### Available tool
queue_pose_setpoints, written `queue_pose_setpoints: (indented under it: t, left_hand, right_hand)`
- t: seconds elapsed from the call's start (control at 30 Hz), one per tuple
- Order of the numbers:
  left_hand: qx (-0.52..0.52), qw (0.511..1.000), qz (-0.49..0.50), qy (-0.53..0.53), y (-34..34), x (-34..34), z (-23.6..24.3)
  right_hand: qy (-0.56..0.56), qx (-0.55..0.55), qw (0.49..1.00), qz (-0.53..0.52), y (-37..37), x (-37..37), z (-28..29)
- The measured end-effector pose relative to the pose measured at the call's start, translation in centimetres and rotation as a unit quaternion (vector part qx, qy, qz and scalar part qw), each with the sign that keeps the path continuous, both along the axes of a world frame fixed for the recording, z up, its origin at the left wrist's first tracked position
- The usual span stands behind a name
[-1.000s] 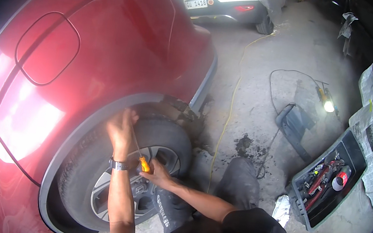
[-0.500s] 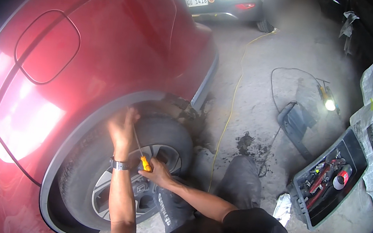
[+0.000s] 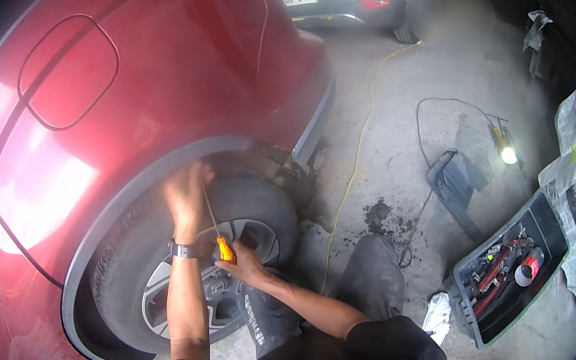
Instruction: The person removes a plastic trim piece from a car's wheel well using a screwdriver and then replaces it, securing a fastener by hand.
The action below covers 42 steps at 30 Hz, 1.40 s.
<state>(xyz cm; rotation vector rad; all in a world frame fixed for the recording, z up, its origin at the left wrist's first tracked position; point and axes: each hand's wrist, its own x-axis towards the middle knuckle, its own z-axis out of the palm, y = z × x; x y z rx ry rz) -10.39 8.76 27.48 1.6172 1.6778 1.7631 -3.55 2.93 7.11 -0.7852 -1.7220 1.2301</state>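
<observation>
Red car bodywork point(image 3: 130, 80) fills the left, its wheel arch curving over the tyre point(image 3: 139, 262). Left hand point(image 3: 185, 194) presses up at the arch, fingers curled near the screwdriver point(image 3: 214, 227) shaft. Right hand point(image 3: 240, 267) is closed round its orange handle. Farther right, an open toolbox point(image 3: 506, 279) sits on concrete.

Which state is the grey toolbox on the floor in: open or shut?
Open. The toolbox has no lid over it, so red-handled tools and a red and white can show inside.
</observation>
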Motion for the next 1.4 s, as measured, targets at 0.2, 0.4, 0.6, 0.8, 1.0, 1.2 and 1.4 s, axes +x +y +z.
queue_pose_setpoints:
  t: [0.2,0.4,0.6,0.8,1.0,1.2,1.4]
  left_hand:
    - [-0.015,1.0,0.0,0.001,0.0,-0.1,0.1]
    - [-0.011,1.0,-0.01,-0.006,-0.2,0.0,0.1]
    - [-0.012,1.0,-0.008,0.001,-0.2,-0.2,0.0]
    - [-0.006,1.0,-0.015,-0.015,-0.1,0.2,0.1]
    - [0.0,1.0,-0.016,-0.004,0.1,0.1,0.1]
    - [-0.021,0.999,-0.007,-0.042,-0.2,0.7,0.4]
    - [-0.018,1.0,-0.008,0.011,0.9,0.0,-0.3]
  right_hand:
    - [0.027,-0.051,0.991,0.123,1.4,1.4,0.0]
    - [-0.038,-0.015,0.998,0.046,0.0,1.5,1.8]
    - [0.056,-0.098,0.976,0.188,1.3,2.2,0.8]
    - [0.023,0.048,0.997,0.051,0.0,0.7,0.0]
    - [0.025,0.007,0.991,0.131,2.0,1.7,0.0]
    - [-0.022,0.0,1.0,0.007,0.3,0.1,-1.2]
    - [0.117,-0.104,0.977,0.146,2.1,1.2,-1.3]
